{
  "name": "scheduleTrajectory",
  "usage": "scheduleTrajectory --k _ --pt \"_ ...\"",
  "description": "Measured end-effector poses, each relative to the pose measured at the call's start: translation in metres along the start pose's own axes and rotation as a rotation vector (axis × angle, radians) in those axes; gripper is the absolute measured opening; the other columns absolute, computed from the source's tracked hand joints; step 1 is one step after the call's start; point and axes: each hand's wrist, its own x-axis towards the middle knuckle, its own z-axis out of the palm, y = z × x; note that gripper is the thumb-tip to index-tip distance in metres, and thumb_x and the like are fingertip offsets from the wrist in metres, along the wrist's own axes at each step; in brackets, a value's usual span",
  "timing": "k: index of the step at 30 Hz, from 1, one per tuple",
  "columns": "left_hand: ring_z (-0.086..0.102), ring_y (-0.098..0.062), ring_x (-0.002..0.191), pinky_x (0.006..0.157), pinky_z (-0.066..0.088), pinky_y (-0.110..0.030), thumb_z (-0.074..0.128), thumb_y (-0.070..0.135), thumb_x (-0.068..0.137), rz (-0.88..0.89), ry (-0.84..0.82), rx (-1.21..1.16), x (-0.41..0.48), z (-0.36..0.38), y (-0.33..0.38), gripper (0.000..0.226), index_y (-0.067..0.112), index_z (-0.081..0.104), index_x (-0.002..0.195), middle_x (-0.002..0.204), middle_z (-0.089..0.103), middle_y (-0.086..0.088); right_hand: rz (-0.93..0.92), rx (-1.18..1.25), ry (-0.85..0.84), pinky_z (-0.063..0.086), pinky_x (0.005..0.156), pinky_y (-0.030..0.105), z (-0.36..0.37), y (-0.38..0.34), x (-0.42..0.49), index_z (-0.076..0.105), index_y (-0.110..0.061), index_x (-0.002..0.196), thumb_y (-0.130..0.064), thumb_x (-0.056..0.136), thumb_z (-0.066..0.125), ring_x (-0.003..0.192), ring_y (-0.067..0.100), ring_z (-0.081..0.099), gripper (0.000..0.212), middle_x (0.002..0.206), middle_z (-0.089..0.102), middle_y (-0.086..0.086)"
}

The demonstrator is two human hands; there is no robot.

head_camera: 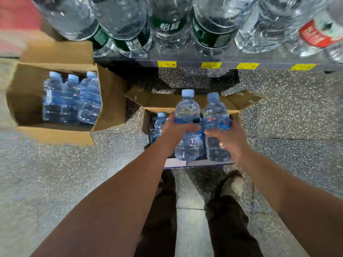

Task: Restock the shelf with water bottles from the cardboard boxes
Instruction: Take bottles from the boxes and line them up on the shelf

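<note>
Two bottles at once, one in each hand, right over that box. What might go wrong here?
1. Each bottle is gripped only around its middle: the left hand holds one bottle, the right hand the other. A slip might drop one onto the bottles left in the box.
2. The two held bottles are side by side and may knock together.
3. The shelf above looks crowded with larger bottles, so finding space may be awkward.
</note>
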Motion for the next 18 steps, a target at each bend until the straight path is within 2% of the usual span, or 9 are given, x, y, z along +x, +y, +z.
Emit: scheduleTrajectory --k 2,3,4,6,9,11,13,15,18 --pt "0.039 -0.02 0.132 0.093 0.031 -0.027 0.078 0.015 0.078 -0.001 -0.038 -0.039 -0.014 -0.005 0.012 0.102 0.02 0.009 0.153 0.148 0.034 0.001 -0.016 0.039 -0.051 0.055 0.08 0.045 -0.002 -0.018 -0.017 0.057 -0.025 0.098 -0.016 0.069 0.085 0.093 0.024 0.067 0.041 0.099 0.069 0.002" --pt "0.039 -0.024 0.134 0.1 0.033 -0.031 0.08 0.017 0.076 -0.012 -0.052 -0.056 -0.023 -0.007 0.02 0.107 0.02 0.006 0.153 0.151 0.03 -0.004 -0.028 0.041 -0.073 0.054 0.074 0.037 -0.002 -0.029 -0.028 0.056 -0.027 0.092 -0.014 0.072 0.082 0.087 0.02 0.066 0.035 0.095 0.068 0.0" --pt "0.043 -0.027 0.131 0.104 0.037 -0.039 0.082 0.019 0.074 -0.018 -0.061 -0.068 -0.035 -0.009 0.03 0.108 0.022 0.007 0.152 0.15 0.034 -0.007 -0.055 0.052 -0.096 0.05 0.068 0.031 -0.002 -0.039 -0.038 0.057 -0.025 0.09 -0.012 0.075 0.08 0.082 0.015 0.065 0.03 0.09 0.067 -0.003" --pt "0.053 -0.029 0.119 0.095 0.048 -0.05 0.085 0.019 0.068 -0.014 -0.087 -0.092 -0.056 -0.015 0.05 0.102 0.022 0.02 0.146 0.139 0.047 -0.011 -0.091 0.047 -0.125 0.048 0.067 0.028 0.0 -0.062 -0.057 0.062 -0.017 0.099 -0.016 0.072 0.081 0.081 0.014 0.065 0.033 0.09 0.069 -0.002" --pt "0.061 -0.025 0.093 0.076 0.054 -0.045 0.083 0.013 0.061 0.041 -0.125 -0.156 -0.081 -0.029 0.079 0.088 0.017 0.033 0.134 0.11 0.059 -0.009 -0.096 0.072 -0.194 0.056 0.077 0.044 0.002 -0.097 -0.085 0.058 -0.011 0.116 -0.027 0.053 0.083 0.086 0.025 0.069 0.069 0.099 0.072 0.006" --pt "0.057 -0.024 0.092 0.083 0.05 -0.045 0.076 0.01 0.058 0.056 -0.14 -0.148 -0.098 -0.042 0.099 0.092 0.016 0.031 0.138 0.106 0.057 -0.009 -0.1 0.062 -0.217 0.05 0.09 0.055 0.003 -0.12 -0.104 0.054 -0.013 0.121 -0.033 0.048 0.085 0.094 0.029 0.068 0.082 0.104 0.072 0.006" --pt "0.058 -0.022 0.089 0.078 0.049 -0.037 0.075 0.007 0.062 0.092 -0.145 -0.085 -0.111 -0.054 0.115 0.074 0.01 0.042 0.129 0.106 0.057 -0.011 -0.104 0.104 -0.239 0.044 0.098 0.054 0.004 -0.138 -0.119 0.051 -0.013 0.128 -0.031 0.062 0.082 0.099 0.027 0.067 0.075 0.107 0.071 0.006" --pt "0.061 -0.019 0.079 0.068 0.05 -0.028 0.075 0.001 0.073 0.146 -0.144 -0.049 -0.124 -0.068 0.127 0.038 0.008 0.059 0.106 0.095 0.064 -0.009 -0.087 0.188 -0.266 0.045 0.097 0.044 0.005 -0.15 -0.133 0.05 -0.009 0.128 -0.025 0.092 0.06 0.084 0.017 0.07 0.041 0.094 0.072 0.002" --pt "0.062 -0.017 0.067 0.056 0.051 -0.021 0.072 0.003 0.078 0.207 -0.117 -0.066 -0.152 -0.079 0.146 0.011 0.009 0.066 0.084 0.073 0.068 -0.002 -0.192 0.085 -0.272 0.047 0.094 0.044 0.009 -0.168 -0.165 0.059 -0.009 0.121 -0.023 0.078 0.07 0.083 0.015 0.069 0.047 0.092 0.072 0.0"
